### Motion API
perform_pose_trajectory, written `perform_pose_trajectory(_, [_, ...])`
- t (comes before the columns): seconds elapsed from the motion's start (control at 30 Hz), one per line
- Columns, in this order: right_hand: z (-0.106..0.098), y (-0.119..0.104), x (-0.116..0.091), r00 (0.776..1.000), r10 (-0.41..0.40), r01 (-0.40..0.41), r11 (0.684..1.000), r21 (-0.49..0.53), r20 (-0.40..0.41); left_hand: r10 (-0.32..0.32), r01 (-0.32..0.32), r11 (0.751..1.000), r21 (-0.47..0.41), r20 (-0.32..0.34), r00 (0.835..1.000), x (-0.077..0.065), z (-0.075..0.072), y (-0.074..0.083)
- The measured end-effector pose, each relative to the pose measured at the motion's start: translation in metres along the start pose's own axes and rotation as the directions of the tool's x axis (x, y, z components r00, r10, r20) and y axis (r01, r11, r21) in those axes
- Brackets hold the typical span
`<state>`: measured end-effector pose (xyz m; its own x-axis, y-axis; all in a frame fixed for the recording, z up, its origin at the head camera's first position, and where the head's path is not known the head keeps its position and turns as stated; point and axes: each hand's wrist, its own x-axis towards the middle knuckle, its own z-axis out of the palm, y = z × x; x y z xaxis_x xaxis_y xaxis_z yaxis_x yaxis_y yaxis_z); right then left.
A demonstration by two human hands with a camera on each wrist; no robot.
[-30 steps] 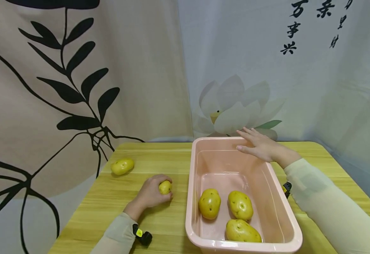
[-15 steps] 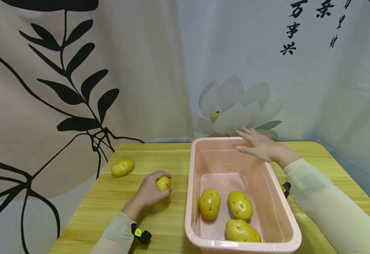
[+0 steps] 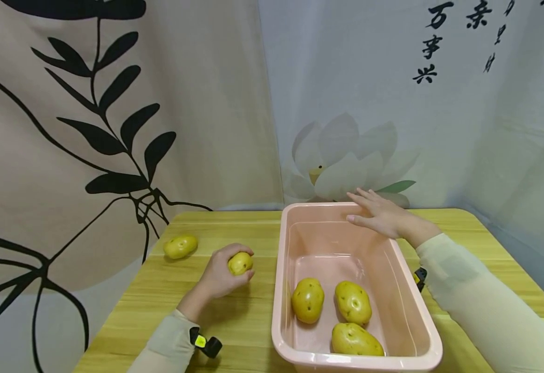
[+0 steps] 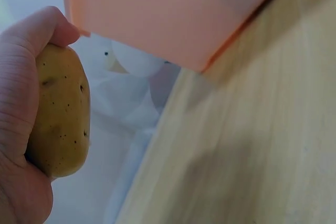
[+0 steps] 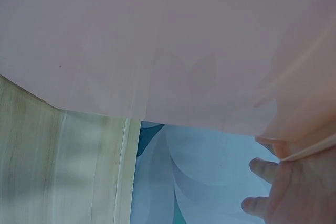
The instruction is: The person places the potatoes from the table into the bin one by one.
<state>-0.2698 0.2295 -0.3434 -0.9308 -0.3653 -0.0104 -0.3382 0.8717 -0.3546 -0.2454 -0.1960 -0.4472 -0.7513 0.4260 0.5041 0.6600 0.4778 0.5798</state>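
My left hand (image 3: 219,271) grips a yellow potato (image 3: 240,263) left of the pink plastic tub (image 3: 276,295). Dark specks dot the skin of this potato (image 4: 62,111) in the left wrist view, where thumb and fingers curl around it above the table. At the tub's far right corner my right hand (image 3: 386,215) rests on the rim, fingers spread and fairly straight. The right wrist view shows some of its fingertips (image 5: 256,206) just past the tub's outer wall (image 5: 157,51). Inside the tub lie three potatoes: one at left (image 3: 308,300), two others (image 3: 353,302) to its right.
Another potato (image 3: 180,246) lies near the left edge of the wooden table (image 3: 234,228). Behind the table hangs a patterned cloth (image 3: 225,103) with leaves, a lotus and black writing. A small black device (image 3: 209,346) is strapped to the left wrist.
My left hand has lifted slightly, carrying the gripped potato up a little from the table. The right hand, the tub and the other potatoes have stayed put.
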Motion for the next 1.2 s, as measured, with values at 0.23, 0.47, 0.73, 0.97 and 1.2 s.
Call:
perform_pose_trajectory(0.23, [0.001,0.002,0.002,1.0,-0.005,0.005,1.0,0.005,-0.008,0.031,-0.031,0.999,-0.036,-0.003,1.0,0.007,-0.009,0.019])
perform_pose_trajectory(0.47, [0.003,0.003,0.003,1.0,0.01,-0.01,1.0,0.003,-0.004,0.005,-0.004,0.991,-0.132,0.004,1.0,0.01,-0.019,0.036])
perform_pose_trajectory(0.73, [0.004,0.003,0.0,1.0,0.005,-0.005,1.0,0.0,-0.005,0.016,-0.013,0.973,-0.232,0.012,1.0,0.02,-0.037,0.072])
perform_pose_trajectory(0.97, [0.003,0.001,-0.001,1.0,0.006,-0.006,1.0,0.003,0.0,0.068,-0.056,0.943,-0.329,0.027,0.997,0.029,-0.043,0.094])
perform_pose_trajectory(1.2, [0.002,0.0,-0.002,1.0,0.007,-0.007,1.0,0.009,-0.001,0.136,-0.113,0.904,-0.411,0.027,0.99,0.04,-0.042,0.094])
